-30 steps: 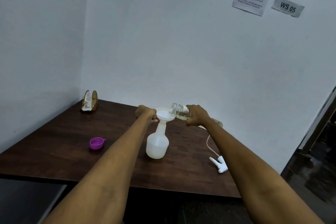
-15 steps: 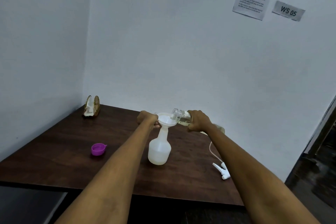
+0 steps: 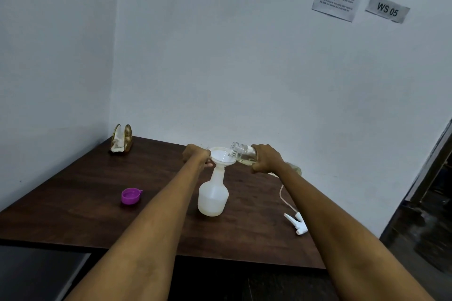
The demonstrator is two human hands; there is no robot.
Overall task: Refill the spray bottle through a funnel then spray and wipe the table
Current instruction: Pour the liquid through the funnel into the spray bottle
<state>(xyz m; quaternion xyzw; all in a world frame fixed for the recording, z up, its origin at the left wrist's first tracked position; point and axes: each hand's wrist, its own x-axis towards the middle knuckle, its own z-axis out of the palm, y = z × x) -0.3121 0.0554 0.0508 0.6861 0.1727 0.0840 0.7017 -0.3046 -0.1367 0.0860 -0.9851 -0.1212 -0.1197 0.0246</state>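
A white translucent spray bottle (image 3: 212, 197) stands on the dark wooden table (image 3: 85, 193) with a white funnel (image 3: 222, 157) in its neck. My left hand (image 3: 195, 155) grips the funnel's left rim. My right hand (image 3: 265, 157) holds a clear refill bottle (image 3: 242, 153) tipped almost flat, its open mouth over the funnel's right edge. Pale yellowish liquid lies inside that bottle. The white spray trigger head (image 3: 297, 223) with its thin dip tube lies on the table to the right.
A purple cap (image 3: 130, 196) lies open side up on the left of the table. A gold napkin holder (image 3: 121, 139) with white tissue stands in the far left corner. White walls close the back and left. The table's front edge is near me.
The view has tilted up a little, so everything sits lower in frame. The refill bottle stays tipped over the funnel and both hands keep their holds.
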